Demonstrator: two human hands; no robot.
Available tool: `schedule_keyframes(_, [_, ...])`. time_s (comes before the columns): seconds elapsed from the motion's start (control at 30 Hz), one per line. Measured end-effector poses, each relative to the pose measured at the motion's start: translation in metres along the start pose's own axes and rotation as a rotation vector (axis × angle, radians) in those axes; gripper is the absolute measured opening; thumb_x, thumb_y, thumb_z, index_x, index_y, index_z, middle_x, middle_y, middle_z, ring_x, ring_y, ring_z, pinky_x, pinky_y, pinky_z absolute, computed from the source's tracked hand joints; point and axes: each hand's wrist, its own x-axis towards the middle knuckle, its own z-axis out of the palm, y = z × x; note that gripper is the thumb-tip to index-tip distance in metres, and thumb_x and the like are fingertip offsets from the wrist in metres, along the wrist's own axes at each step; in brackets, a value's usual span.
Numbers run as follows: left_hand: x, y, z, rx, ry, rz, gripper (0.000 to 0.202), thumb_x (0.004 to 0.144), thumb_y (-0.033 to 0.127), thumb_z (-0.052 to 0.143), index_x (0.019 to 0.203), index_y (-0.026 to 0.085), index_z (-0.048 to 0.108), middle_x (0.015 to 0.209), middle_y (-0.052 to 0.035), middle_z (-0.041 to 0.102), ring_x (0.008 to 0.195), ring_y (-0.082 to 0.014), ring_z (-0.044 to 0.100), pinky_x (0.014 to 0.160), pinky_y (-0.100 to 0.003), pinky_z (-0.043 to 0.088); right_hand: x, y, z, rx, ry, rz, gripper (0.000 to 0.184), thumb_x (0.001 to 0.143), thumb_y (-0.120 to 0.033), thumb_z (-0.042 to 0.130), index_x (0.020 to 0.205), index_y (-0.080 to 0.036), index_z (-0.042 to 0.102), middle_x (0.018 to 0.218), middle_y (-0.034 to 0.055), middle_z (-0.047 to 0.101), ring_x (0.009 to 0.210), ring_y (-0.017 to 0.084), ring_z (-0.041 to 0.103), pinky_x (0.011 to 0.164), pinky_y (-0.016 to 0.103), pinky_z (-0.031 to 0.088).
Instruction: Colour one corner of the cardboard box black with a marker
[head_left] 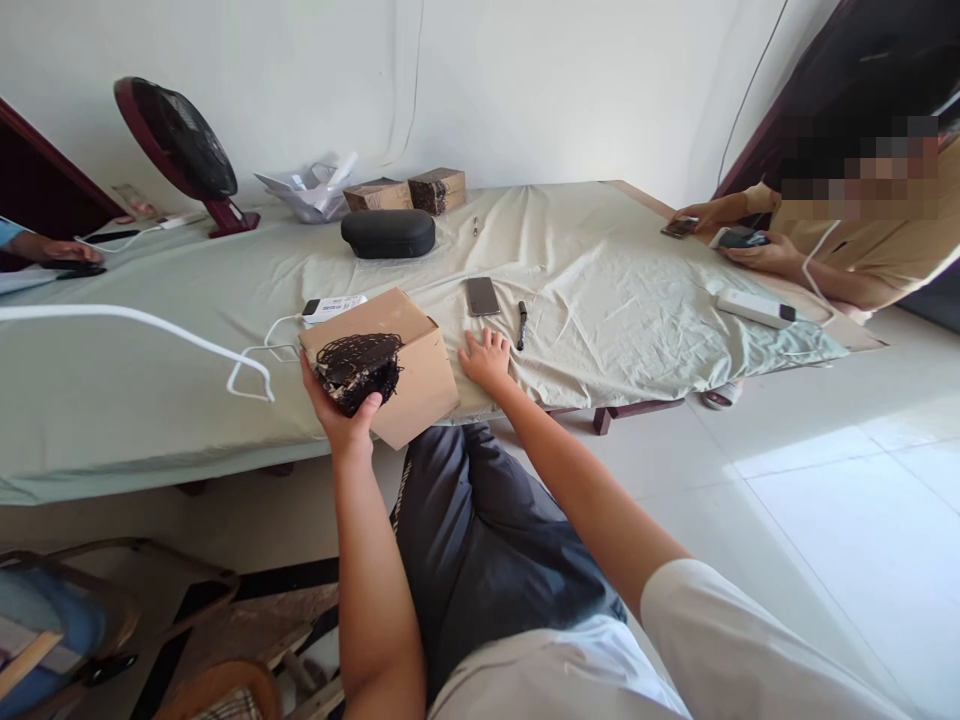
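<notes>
My left hand (339, 418) is closed round the near corner of a brown cardboard box (409, 368) whose top bears a black scribbled patch; the box is tilted at the edge of the cloth-covered table (600, 290). My right hand (486, 358) lies flat on the cloth with fingers spread, just right of the box. A black marker pen (521, 325) rests a little beyond its fingertips, and a dark phone (482, 296) lies face down behind that.
A black case (388, 233), two small cardboard boxes (409, 192), a crumpled plastic bag (311, 192) and a red fan (180, 145) stand at the back. A white power bank (334, 307) with cable lies by the box. A person at right holds a phone (739, 238); another hand (52, 250) shows at far left.
</notes>
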Motion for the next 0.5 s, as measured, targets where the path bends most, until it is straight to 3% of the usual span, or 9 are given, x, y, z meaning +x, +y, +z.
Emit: schedule_keyframes(0.5, [0.0003, 0.0052, 0.0019, -0.011, -0.025, 0.005, 0.127, 0.065, 0.055, 0.097, 0.17, 0.027, 0.032, 0.175, -0.0171, 0.039, 0.165, -0.0383, 0.036, 0.135, -0.049, 0.032, -0.0068, -0.0022, -0.0023, -0.023, -0.024, -0.001, 0.066, 0.111, -0.052, 0.038, 0.17, -0.024, 0.044, 0.172, 0.0185, 0.043, 0.148, 0.043, 0.041, 0.118, 0.053, 0.027])
